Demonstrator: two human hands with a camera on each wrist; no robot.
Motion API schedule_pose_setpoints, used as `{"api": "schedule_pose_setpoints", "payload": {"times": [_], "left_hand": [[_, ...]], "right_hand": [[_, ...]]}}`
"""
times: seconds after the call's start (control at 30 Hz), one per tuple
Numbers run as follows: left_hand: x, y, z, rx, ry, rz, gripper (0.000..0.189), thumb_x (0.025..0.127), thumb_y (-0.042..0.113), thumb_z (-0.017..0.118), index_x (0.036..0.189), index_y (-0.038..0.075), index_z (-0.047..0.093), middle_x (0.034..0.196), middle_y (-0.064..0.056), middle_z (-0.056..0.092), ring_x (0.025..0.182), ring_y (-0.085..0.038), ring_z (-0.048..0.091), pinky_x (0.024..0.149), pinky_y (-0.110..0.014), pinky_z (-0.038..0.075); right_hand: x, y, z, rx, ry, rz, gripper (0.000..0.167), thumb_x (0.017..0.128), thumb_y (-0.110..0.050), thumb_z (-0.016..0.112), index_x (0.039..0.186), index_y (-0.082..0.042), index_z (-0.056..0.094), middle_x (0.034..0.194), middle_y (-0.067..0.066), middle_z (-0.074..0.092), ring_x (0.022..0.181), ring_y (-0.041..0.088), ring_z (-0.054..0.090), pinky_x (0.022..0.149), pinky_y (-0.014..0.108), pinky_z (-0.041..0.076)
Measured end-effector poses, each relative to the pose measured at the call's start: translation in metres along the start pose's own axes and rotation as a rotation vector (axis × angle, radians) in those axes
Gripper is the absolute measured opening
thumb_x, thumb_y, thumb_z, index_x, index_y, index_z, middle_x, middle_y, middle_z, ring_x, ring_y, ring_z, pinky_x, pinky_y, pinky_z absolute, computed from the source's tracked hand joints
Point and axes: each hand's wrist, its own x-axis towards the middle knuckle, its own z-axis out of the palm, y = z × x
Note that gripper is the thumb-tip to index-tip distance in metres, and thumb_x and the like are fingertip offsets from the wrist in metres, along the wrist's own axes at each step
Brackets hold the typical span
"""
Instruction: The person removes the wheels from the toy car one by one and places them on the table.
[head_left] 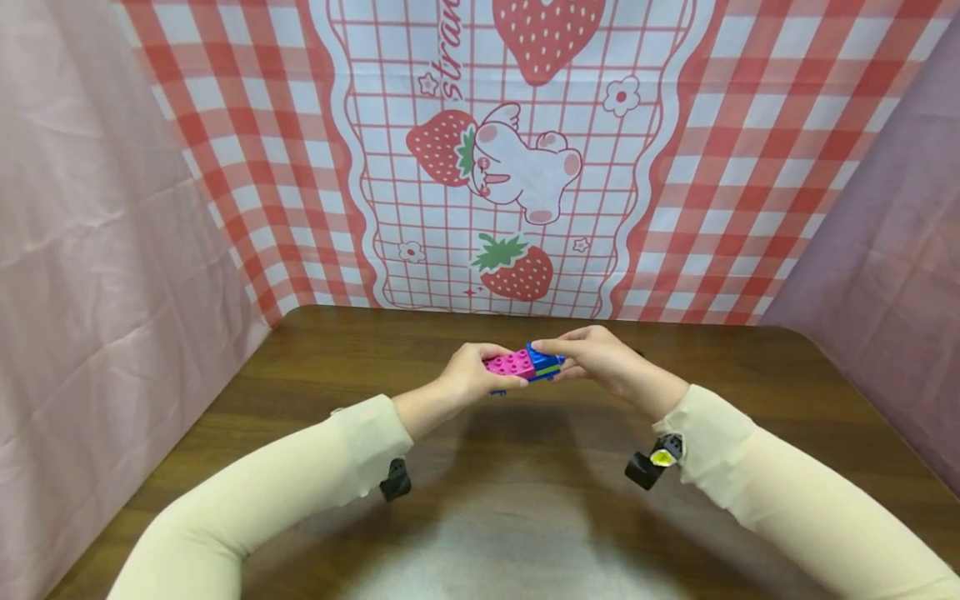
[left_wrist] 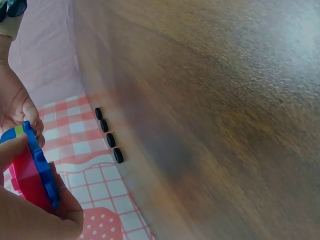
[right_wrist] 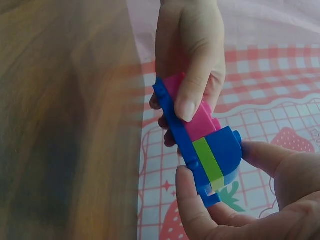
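Held up over the far part of the table is a toy vehicle of building bricks. Its studded pink brick (head_left: 510,364) and a thin lime layer (right_wrist: 209,161) sit on a long blue base (right_wrist: 172,119). A rounded blue brick (right_wrist: 226,150) lies over the lime layer at one end. My left hand (head_left: 467,372) grips the pink end, thumb along its side and fingers around the base. From the other end, my right hand (head_left: 600,360) pinches the blue brick and base between thumb and fingers. The right palm is partly hidden in the left wrist view.
Several small black wheels (left_wrist: 111,140) stand in a row near the far edge of the brown wooden table (head_left: 510,500). A strawberry-print checked cloth (head_left: 480,167) hangs behind the table, with pink curtains (head_left: 97,250) at the sides. Both sleeves carry small black devices (head_left: 395,481).
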Motion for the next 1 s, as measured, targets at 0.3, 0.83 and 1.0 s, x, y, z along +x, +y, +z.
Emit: {"api": "schedule_pose_setpoints", "payload": {"times": [0.3,0.83,1.0], "left_hand": [[0.002,-0.002,-0.006,-0.002,0.012,0.024,0.043,0.076,0.025,0.084,0.114,0.008,0.07,0.104,-0.009,0.069,0.087,-0.015,0.057,0.071,-0.022,0.047],[0.0,-0.023,-0.023,-0.161,0.095,-0.033,0.034,0.08,0.019,0.081,0.11,0.006,0.07,0.11,-0.009,0.071,0.1,-0.019,0.066,0.084,-0.03,0.051],[0.002,-0.029,-0.024,-0.16,0.13,-0.039,0.033,0.078,0.016,0.082,0.107,0.004,0.071,0.107,-0.012,0.072,0.091,-0.016,0.067,0.079,-0.027,0.052]], "right_hand": [[0.0,0.004,0.004,0.055,-0.002,-0.001,0.063,0.095,-0.029,0.062,0.133,0.017,0.043,0.101,0.013,0.068,0.084,0.011,0.069,0.092,0.035,0.053],[0.004,0.025,0.011,0.184,0.066,0.024,0.065,0.096,-0.029,0.06,0.138,0.016,0.037,0.113,0.016,0.065,0.088,0.011,0.068,0.101,0.039,0.047],[0.011,0.03,0.017,0.239,0.041,0.012,0.06,0.098,-0.021,0.058,0.139,0.015,0.036,0.135,0.029,0.049,0.095,0.015,0.065,0.106,0.044,0.041]]}}
